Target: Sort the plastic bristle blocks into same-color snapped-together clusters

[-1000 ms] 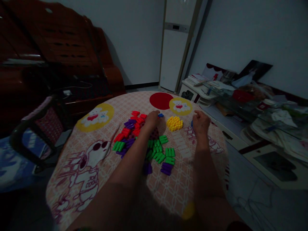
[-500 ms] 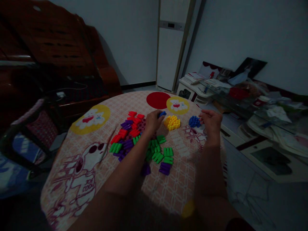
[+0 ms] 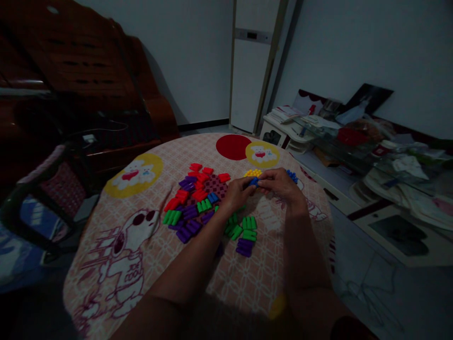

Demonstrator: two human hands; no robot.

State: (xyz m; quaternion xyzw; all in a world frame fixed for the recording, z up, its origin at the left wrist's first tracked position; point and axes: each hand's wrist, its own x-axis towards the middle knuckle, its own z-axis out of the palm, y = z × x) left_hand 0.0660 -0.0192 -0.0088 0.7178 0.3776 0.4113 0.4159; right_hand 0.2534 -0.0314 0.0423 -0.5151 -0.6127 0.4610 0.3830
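Observation:
My left hand pinches a small blue plastic building block over the right part of the table. From the other side, my right hand closes its fingers at the same block. Behind the hands sits a cluster of yellow blocks, partly covered. A blue cluster shows just past my right hand. Left of my left hand lie loose red blocks, purple blocks and green blocks. My left forearm hides some of them.
A patterned cloth covers the round table. A chair stands at the left, with a wooden sofa behind it. To the right is a low cabinet heaped with papers and bags. A white upright unit stands at the back.
My left hand has moved right and nearer with the blue block. My right hand has come left from the blue cluster, and both hands now meet at the block.

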